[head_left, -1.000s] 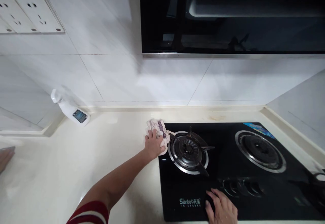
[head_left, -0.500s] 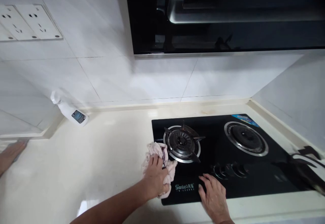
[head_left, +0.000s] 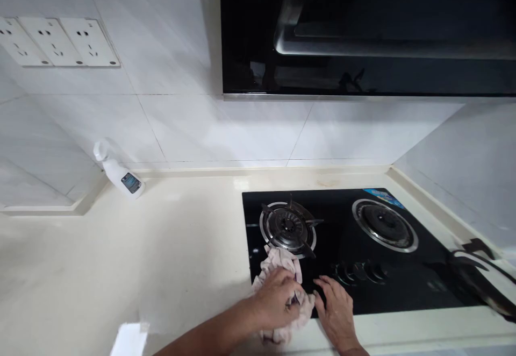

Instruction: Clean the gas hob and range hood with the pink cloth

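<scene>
In the head view, the pink cloth (head_left: 280, 259), gripped in the left hand's (head_left: 278, 298) curled fingers, has been brought rightward across the cooktop's (head_left: 334, 240) near-left corner; contact is thereby shifted to the near edge. The right hand (head_left: 335, 305) is rested just beside, fingers loosely extended.

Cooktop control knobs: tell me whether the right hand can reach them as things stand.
Probably yes: the right hand rests on the gas cooktop near the control knobs, with nothing visibly between; the pink cloth lies to its other side.
</scene>
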The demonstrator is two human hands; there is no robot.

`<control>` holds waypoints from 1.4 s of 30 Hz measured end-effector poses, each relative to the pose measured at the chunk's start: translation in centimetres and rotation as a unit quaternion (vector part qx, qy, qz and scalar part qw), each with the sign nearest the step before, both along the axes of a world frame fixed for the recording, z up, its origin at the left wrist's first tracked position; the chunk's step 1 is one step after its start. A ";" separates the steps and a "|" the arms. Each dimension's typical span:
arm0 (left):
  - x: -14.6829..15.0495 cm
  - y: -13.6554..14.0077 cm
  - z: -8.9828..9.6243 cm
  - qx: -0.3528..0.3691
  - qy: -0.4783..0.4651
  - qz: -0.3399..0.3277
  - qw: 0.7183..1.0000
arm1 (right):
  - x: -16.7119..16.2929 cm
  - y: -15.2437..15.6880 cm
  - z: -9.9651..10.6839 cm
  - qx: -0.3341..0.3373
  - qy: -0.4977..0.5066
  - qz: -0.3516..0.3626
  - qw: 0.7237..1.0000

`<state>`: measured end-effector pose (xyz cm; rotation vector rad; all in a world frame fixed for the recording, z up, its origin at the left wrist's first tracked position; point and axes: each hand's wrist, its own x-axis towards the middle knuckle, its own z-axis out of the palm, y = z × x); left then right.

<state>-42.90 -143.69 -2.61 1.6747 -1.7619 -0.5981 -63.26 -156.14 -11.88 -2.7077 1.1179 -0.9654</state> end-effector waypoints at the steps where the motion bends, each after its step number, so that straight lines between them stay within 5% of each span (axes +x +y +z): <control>1: 1.0 0.5 -0.2 -0.024 0.015 0.014 0.999 | 0.6 0.5 0.6 0.001 -0.019 -0.016 1.000; 4: 5.2 3.4 -1.1 -0.099 -0.024 0.108 0.989 | 4.3 3.4 2.7 0.017 -0.051 -0.003 0.999; 7: 9.2 7.4 -2.2 -0.160 -0.132 0.173 0.963 | 9.5 6.5 4.3 0.036 0.023 0.096 0.994; 11: 11.9 11.2 -3.4 -0.158 -0.237 0.199 0.938 | 14.7 7.2 4.6 0.039 0.094 0.111 0.989; 16: 12.0 12.4 -4.5 -0.135 -0.283 0.214 0.925 | 14.0 6.0 4.0 0.033 0.080 0.103 0.991; 23: 11.2 12.4 -4.9 -0.102 -0.297 0.218 0.924 | 10.1 9.3 2.8 0.007 0.062 0.174 0.983; 32: 11.6 12.4 -4.1 -0.090 -0.274 0.219 0.932 | 20.1 6.2 6.9 0.119 0.106 0.249 0.955; 42: 11.4 12.2 -4.2 -0.078 -0.253 0.228 0.937 | 10.3 9.4 5.0 0.183 -0.023 0.211 0.960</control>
